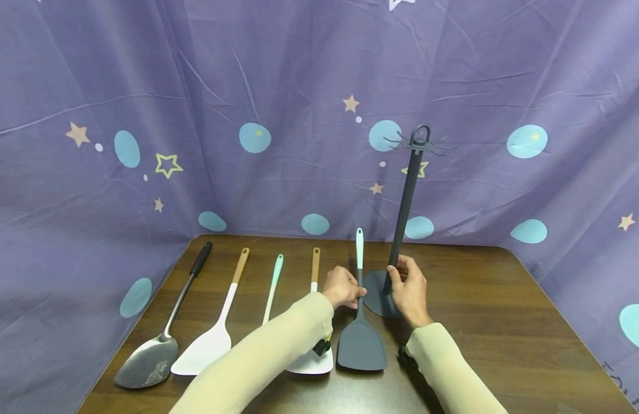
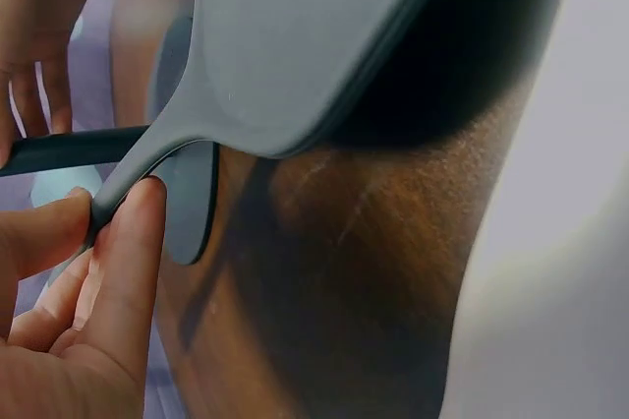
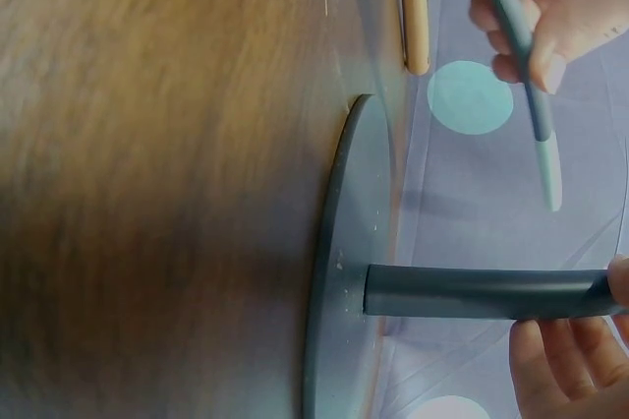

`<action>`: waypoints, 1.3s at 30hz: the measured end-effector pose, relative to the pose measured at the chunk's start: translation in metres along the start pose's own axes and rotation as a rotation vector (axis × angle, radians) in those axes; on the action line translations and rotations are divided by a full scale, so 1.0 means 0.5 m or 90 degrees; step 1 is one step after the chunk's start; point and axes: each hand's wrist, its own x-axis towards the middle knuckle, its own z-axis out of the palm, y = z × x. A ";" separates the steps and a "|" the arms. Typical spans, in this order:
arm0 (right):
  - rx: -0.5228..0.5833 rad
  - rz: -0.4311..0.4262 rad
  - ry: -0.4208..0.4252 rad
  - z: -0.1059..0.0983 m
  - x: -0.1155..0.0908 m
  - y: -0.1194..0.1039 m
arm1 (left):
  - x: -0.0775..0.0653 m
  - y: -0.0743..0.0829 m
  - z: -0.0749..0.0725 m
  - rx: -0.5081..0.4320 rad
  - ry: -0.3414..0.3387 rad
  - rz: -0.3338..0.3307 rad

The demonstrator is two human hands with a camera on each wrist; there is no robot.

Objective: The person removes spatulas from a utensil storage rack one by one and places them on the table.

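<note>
My left hand point(image 1: 343, 287) pinches the shaft of a grey spatula point(image 1: 362, 346) with a mint handle end. In the left wrist view, the spatula's blade point(image 2: 285, 45) is raised off the table, casting a shadow below. My right hand point(image 1: 409, 292) grips the lower pole of a dark utensil stand point(image 1: 406, 207), its fingers curled round it in the right wrist view. The stand's round base point(image 3: 352, 242) rests on the table, and thin hooks point(image 1: 420, 146) spread beneath the loop at its top.
Left of the hands lie a steel wok turner point(image 1: 149, 361), a white spatula with a wooden handle point(image 1: 207, 349), a mint-handled utensil point(image 1: 275, 273) partly behind my left sleeve, and another wooden-handled white spatula point(image 1: 316, 265). A purple curtain point(image 1: 298, 69) hangs behind the brown table point(image 1: 485, 322).
</note>
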 end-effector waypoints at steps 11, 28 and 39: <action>-0.004 -0.011 0.006 0.001 0.002 0.001 | 0.006 -0.015 0.010 0.082 0.012 -0.027; -0.006 -0.006 0.001 -0.003 0.003 0.001 | 0.005 -0.021 0.028 0.182 0.049 -0.026; -0.012 -0.005 -0.002 -0.001 0.002 -0.002 | 0.014 -0.030 0.028 0.308 0.092 0.026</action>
